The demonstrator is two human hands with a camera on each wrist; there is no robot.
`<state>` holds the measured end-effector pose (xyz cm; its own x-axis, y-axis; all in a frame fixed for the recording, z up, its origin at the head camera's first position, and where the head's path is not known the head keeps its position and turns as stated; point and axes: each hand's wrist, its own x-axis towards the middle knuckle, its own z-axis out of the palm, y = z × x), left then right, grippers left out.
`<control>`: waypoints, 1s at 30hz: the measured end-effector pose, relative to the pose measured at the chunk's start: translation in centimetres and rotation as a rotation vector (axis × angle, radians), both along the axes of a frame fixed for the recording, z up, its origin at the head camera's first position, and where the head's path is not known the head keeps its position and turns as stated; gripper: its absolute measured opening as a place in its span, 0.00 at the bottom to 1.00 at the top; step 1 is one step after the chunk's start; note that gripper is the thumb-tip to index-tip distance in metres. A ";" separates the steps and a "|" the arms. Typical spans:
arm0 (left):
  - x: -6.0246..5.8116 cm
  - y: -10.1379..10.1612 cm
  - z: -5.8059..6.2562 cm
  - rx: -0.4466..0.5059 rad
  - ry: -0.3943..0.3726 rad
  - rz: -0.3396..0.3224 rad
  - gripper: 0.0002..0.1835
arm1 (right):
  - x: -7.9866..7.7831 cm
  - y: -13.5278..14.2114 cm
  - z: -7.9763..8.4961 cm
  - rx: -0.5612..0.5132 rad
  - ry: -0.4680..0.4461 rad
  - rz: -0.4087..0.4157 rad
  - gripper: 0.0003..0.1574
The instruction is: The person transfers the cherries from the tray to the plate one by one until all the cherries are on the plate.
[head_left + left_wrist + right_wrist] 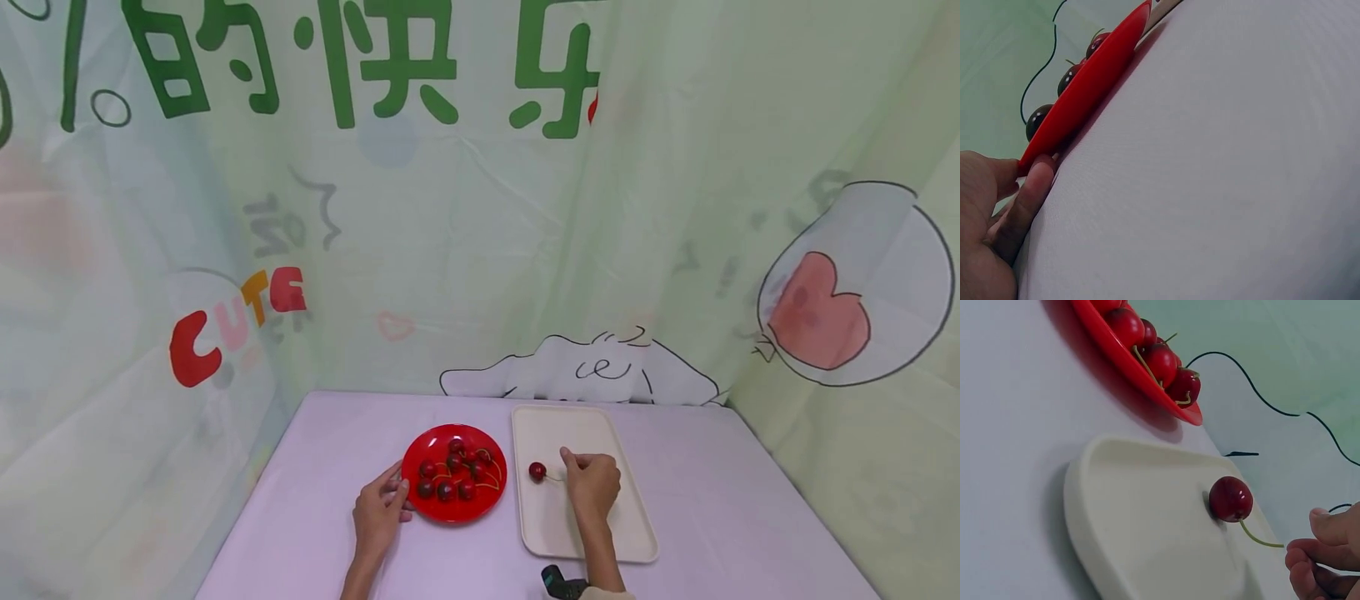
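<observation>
On the left, a round red plate (450, 514) bears several dark red cherries (446, 490), some with green stems. My left hand (378, 515) grips its left rim, thumb on top and fingers below; the left wrist view shows fingertips under the plate edge (1085, 103). A single cherry (537, 472) lies on the cream tray (547, 533), its stem (1259, 540) pointing right. Over the tray, my right hand (594, 483) has loosely curled fingers, fingertips close by the stem's end. In the right wrist view thumb and forefinger stand apart.
A lilac-white cloth (712, 500) covers the table, which meets a printed fabric curtain (480, 250) at its back and sides. The plate and tray stand side by side with a narrow gap. A black device (562, 583) sits at my right wrist.
</observation>
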<state>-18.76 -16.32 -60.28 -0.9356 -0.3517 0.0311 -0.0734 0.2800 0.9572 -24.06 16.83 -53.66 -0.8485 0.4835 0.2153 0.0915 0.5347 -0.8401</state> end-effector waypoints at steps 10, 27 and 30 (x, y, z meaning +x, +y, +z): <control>0.6 0.1 0.8 0.014 -0.009 -0.004 0.25 | 0.8 0.8 -0.6 -0.051 -0.083 0.014 0.21; 1.0 0.4 1.3 -0.003 0.014 -0.013 0.25 | 1.1 1.6 -0.9 -0.138 -0.216 0.084 0.21; 0.9 0.4 1.2 0.001 0.014 -0.012 0.25 | 1.1 1.4 -0.7 -0.145 -0.225 0.098 0.21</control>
<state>-17.88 -15.92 -59.12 -0.9391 -0.3408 0.0440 -0.0566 0.2799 0.9584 -22.94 18.27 -54.32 -0.9114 0.4085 -0.0494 0.2381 0.4257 -0.8730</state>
